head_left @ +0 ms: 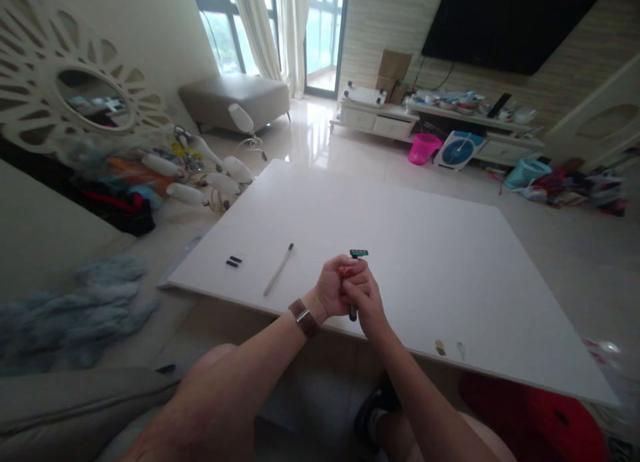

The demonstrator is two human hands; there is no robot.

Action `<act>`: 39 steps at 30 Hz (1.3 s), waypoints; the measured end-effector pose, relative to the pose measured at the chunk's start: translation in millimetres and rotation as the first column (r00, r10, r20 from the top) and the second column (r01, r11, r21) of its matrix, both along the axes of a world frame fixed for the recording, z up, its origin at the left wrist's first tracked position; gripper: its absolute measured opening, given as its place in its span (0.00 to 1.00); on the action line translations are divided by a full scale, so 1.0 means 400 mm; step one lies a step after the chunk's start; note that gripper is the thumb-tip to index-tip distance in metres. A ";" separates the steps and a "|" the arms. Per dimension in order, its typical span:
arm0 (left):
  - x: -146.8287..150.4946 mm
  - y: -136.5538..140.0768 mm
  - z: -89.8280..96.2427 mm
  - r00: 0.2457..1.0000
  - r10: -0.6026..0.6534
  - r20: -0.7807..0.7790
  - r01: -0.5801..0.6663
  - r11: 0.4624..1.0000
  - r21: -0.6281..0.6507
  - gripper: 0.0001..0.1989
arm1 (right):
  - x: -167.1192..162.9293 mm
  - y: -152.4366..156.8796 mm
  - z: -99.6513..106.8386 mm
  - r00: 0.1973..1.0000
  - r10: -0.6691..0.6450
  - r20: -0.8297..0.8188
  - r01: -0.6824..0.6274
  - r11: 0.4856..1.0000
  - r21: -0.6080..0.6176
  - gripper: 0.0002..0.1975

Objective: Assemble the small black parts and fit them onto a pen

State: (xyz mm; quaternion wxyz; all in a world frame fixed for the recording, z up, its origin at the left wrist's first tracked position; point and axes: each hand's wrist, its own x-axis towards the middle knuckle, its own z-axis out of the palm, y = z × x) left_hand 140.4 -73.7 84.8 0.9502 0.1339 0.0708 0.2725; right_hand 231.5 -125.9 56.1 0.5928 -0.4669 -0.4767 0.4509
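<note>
Nearest the camera, the person's knees and a dark shoe showed below the near edge of the white board. Over that edge both hands met around a razor. The left hand, with a brown wristwatch on its wrist, was curled about the upper handle, and the right hand was closed over the same handle just beside it, fingers touching. The razor stood roughly upright, its green-and-black head above the knuckles and the dark handle end poking out below.

On the board left of the hands lay a thin stick-like tool, and farther left two small black pieces side by side, well apart from the hands. Near the board's right near edge sat two small bits, too small to tell.

Beyond the left far corner lay a chandelier with white lamp shades on the floor. Farther off stood a grey ottoman, a pink basket and a low white TV cabinet.
</note>
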 end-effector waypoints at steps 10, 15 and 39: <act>0.001 -0.005 -0.003 0.993 -0.014 0.116 0.024 0.996 -0.086 0.20 | 0.002 0.005 -0.003 0.999 0.009 -0.032 -0.011 0.999 -0.052 0.13; 0.000 -0.005 -0.004 0.995 -0.014 0.104 0.024 0.995 -0.092 0.20 | 0.003 0.004 -0.005 0.999 0.017 -0.047 -0.020 0.998 -0.055 0.12; -0.002 -0.011 0.016 1.000 -0.004 0.028 0.007 0.992 -0.129 0.21 | 0.000 -0.002 0.003 0.998 0.025 -0.061 -0.027 0.999 -0.044 0.10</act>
